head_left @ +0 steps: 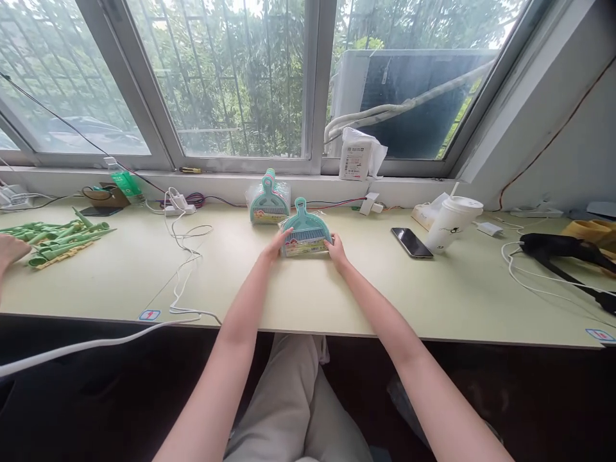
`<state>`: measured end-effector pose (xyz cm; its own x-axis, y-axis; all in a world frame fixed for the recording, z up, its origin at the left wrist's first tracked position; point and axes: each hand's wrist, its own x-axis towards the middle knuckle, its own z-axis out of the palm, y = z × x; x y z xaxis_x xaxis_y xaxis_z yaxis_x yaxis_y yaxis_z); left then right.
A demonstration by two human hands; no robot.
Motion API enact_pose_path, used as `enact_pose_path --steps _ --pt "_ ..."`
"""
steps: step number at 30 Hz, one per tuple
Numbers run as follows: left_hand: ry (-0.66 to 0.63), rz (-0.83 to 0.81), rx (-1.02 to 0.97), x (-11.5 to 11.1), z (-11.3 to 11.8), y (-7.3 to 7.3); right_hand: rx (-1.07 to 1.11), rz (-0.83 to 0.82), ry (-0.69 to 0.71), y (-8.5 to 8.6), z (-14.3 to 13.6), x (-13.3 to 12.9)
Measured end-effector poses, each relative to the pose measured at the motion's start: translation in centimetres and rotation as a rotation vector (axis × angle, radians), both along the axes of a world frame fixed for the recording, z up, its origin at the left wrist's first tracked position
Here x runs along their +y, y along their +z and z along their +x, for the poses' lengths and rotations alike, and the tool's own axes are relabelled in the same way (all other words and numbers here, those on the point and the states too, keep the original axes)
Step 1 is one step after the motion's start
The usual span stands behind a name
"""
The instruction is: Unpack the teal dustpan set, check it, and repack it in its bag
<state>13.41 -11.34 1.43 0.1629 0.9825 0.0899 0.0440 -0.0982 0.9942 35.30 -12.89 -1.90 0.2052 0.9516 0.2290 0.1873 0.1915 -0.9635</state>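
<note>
Between my two hands stands a small teal dustpan and brush set (304,226) in clear wrapping with a printed label along its lower part. My left hand (278,244) grips its left edge, and my right hand (336,249) grips its right edge. Its lower edge is at the tabletop, with the looped handle pointing up. Just behind and to the left, more packaged dustpan sets (268,204) stand grouped together against the wall below the window sill. My fingertips are partly hidden behind the package.
A phone (411,242), a white paper cup (452,224) with a straw and a black strap-like item (553,247) lie to the right. White cables (180,256) cross the table (308,301) on the left. Another person's hand (12,249) is beside green stalk-like pieces (67,240).
</note>
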Motion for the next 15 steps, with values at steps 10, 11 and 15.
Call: enact_pose_path --steps 10,11,15 --pt "-0.080 -0.211 -0.336 -0.3 -0.7 -1.2 -0.576 0.305 -0.019 0.6 -0.5 -2.1" --pt "-0.061 -0.208 -0.359 -0.3 -0.6 -1.2 -0.659 0.336 -0.018 0.8 -0.7 -2.6" --pt "-0.038 -0.199 -0.434 -0.1 -0.1 -1.3 -0.902 0.438 0.058 2.3 -1.6 -4.5"
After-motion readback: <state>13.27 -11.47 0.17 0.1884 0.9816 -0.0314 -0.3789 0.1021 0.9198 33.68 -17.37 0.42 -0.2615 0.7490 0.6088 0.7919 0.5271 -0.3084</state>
